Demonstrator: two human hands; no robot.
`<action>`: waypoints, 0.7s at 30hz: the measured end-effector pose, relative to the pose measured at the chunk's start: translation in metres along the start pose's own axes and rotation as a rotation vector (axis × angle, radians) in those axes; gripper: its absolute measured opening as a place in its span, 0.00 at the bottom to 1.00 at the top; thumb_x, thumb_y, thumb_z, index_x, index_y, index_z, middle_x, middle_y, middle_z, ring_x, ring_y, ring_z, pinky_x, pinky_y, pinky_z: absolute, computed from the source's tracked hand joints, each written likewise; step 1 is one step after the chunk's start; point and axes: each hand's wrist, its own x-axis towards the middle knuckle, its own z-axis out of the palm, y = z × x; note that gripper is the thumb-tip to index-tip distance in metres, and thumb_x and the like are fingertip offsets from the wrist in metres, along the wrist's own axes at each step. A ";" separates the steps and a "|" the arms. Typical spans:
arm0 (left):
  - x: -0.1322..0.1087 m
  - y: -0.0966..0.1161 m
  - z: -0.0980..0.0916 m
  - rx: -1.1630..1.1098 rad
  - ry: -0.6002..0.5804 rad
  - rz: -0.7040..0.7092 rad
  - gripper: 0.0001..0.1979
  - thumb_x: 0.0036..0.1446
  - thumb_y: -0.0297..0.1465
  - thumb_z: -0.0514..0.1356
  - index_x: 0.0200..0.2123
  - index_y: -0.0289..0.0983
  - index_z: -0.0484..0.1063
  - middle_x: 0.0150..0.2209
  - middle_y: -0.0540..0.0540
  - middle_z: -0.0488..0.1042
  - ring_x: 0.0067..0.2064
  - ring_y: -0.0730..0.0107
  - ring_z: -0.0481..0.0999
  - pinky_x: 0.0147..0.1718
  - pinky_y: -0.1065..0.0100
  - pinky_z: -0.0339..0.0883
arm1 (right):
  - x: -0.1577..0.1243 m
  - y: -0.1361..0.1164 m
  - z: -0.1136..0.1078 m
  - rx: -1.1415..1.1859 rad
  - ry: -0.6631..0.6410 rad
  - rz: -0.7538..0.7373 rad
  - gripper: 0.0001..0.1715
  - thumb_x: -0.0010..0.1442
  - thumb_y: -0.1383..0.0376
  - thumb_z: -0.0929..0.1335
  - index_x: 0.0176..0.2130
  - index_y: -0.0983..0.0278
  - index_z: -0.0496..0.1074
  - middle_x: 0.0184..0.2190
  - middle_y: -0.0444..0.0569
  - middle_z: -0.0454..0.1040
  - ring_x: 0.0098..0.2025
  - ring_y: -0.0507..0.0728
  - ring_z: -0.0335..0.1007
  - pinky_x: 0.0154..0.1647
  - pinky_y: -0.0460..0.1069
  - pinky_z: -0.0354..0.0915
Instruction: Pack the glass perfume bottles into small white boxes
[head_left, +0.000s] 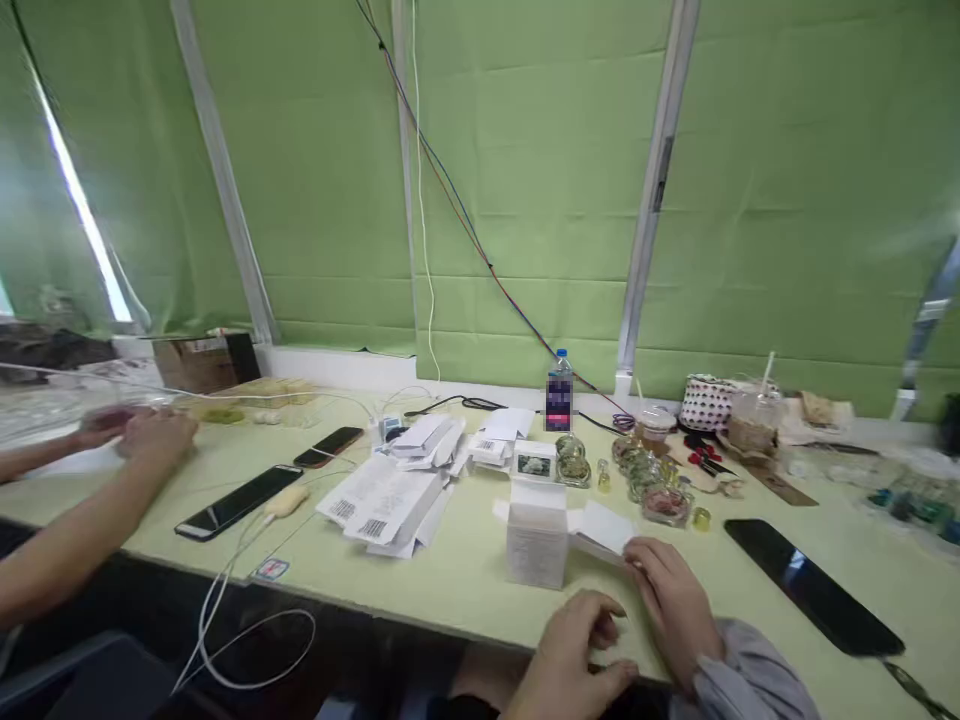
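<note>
A small white carton (536, 545) stands upright on the table with its top flaps up. To its right, a white folded card piece (604, 525) reaches from beside the carton to my right hand (671, 595), whose fingers are closed on its near edge. Whether that piece is joined to the carton I cannot tell. My left hand (574, 655) is at the table's front edge, fingers bent and thumb apart, with nothing in it. Just behind the carton is a white box with a dark picture (535, 462).
Flattened white cartons (390, 495) lie left of the carton. Glass jars (666, 505) and small vials stand behind my right hand, near a bottle (559, 392). A black phone (814, 585) lies at right. At left are two phones, cables and another person's arms (97, 500).
</note>
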 end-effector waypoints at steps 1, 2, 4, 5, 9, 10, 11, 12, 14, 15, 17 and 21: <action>0.004 -0.001 0.002 -0.084 -0.035 -0.019 0.21 0.43 0.26 0.65 0.45 0.35 0.72 0.40 0.44 0.72 0.42 0.63 0.70 0.43 0.63 0.64 | 0.000 0.001 -0.004 -0.015 0.027 0.031 0.07 0.65 0.65 0.60 0.38 0.59 0.66 0.37 0.51 0.70 0.40 0.61 0.69 0.37 0.56 0.71; 0.007 -0.002 0.004 -0.175 -0.066 -0.044 0.23 0.42 0.27 0.67 0.46 0.35 0.71 0.42 0.43 0.72 0.44 0.62 0.71 0.45 0.63 0.63 | 0.000 0.002 -0.008 -0.026 0.055 0.055 0.07 0.65 0.66 0.59 0.39 0.60 0.66 0.38 0.52 0.70 0.41 0.62 0.68 0.38 0.57 0.70; 0.016 -0.002 0.008 -0.384 -0.111 -0.111 0.27 0.41 0.32 0.70 0.47 0.35 0.70 0.44 0.42 0.72 0.46 0.62 0.71 0.48 0.62 0.62 | 0.000 0.003 -0.015 -0.040 0.117 0.084 0.07 0.65 0.67 0.59 0.40 0.60 0.65 0.40 0.53 0.68 0.42 0.62 0.67 0.39 0.58 0.69; 0.021 -0.001 0.011 -0.510 -0.129 -0.158 0.30 0.41 0.37 0.71 0.48 0.34 0.69 0.45 0.40 0.72 0.47 0.61 0.71 0.49 0.61 0.61 | 0.001 0.003 -0.017 -0.039 0.153 0.092 0.07 0.64 0.68 0.59 0.41 0.61 0.65 0.41 0.54 0.67 0.43 0.63 0.67 0.40 0.59 0.69; 0.042 0.003 0.022 -1.039 -0.168 -0.356 0.39 0.46 0.60 0.56 0.47 0.30 0.69 0.42 0.36 0.73 0.42 0.60 0.75 0.47 0.58 0.61 | -0.001 0.000 -0.020 -0.055 0.269 0.029 0.08 0.63 0.71 0.60 0.42 0.62 0.65 0.43 0.55 0.65 0.43 0.62 0.66 0.40 0.58 0.68; 0.047 0.005 0.024 -1.149 -0.201 -0.371 0.42 0.47 0.63 0.51 0.46 0.30 0.69 0.41 0.36 0.74 0.40 0.58 0.75 0.45 0.57 0.62 | -0.003 0.000 -0.020 -0.067 0.276 -0.008 0.10 0.63 0.71 0.60 0.42 0.61 0.66 0.43 0.55 0.65 0.42 0.61 0.66 0.39 0.57 0.68; 0.051 0.005 0.026 -1.236 -0.238 -0.370 0.44 0.47 0.64 0.47 0.46 0.31 0.69 0.41 0.36 0.74 0.39 0.57 0.75 0.43 0.56 0.63 | -0.005 0.001 -0.019 -0.075 0.279 -0.052 0.11 0.63 0.72 0.60 0.43 0.60 0.66 0.44 0.54 0.65 0.42 0.61 0.66 0.38 0.57 0.69; 0.053 0.006 0.028 -1.297 -0.270 -0.352 0.44 0.48 0.65 0.45 0.46 0.31 0.70 0.40 0.36 0.74 0.39 0.56 0.75 0.41 0.55 0.64 | -0.008 0.002 -0.020 -0.077 0.276 -0.097 0.13 0.62 0.73 0.60 0.43 0.60 0.67 0.44 0.54 0.65 0.43 0.60 0.67 0.39 0.56 0.69; 0.056 0.007 0.030 -1.364 -0.288 -0.314 0.42 0.51 0.62 0.45 0.47 0.30 0.71 0.40 0.36 0.74 0.41 0.55 0.75 0.41 0.55 0.65 | -0.012 0.007 -0.022 -0.074 0.264 -0.195 0.17 0.61 0.75 0.61 0.44 0.58 0.69 0.45 0.53 0.66 0.45 0.61 0.66 0.41 0.56 0.69; 0.055 0.007 0.031 -1.382 -0.277 -0.302 0.40 0.53 0.60 0.46 0.47 0.30 0.71 0.40 0.36 0.75 0.41 0.55 0.75 0.42 0.55 0.65 | -0.014 0.011 -0.025 -0.071 0.259 -0.245 0.18 0.60 0.76 0.61 0.44 0.58 0.69 0.45 0.52 0.66 0.47 0.61 0.66 0.42 0.56 0.69; 0.054 0.008 0.031 -1.401 -0.231 -0.286 0.31 0.57 0.52 0.52 0.46 0.29 0.72 0.41 0.36 0.76 0.42 0.56 0.75 0.44 0.56 0.65 | -0.015 0.017 -0.030 -0.076 0.234 -0.336 0.20 0.58 0.78 0.61 0.44 0.58 0.70 0.45 0.52 0.67 0.48 0.61 0.66 0.43 0.56 0.70; 0.050 0.013 0.032 -1.382 -0.075 -0.206 0.17 0.52 0.26 0.60 0.47 0.33 0.73 0.43 0.40 0.78 0.41 0.63 0.76 0.44 0.61 0.65 | -0.009 0.021 -0.041 -0.123 0.173 -0.466 0.19 0.57 0.80 0.61 0.42 0.62 0.71 0.43 0.54 0.71 0.50 0.62 0.66 0.43 0.56 0.71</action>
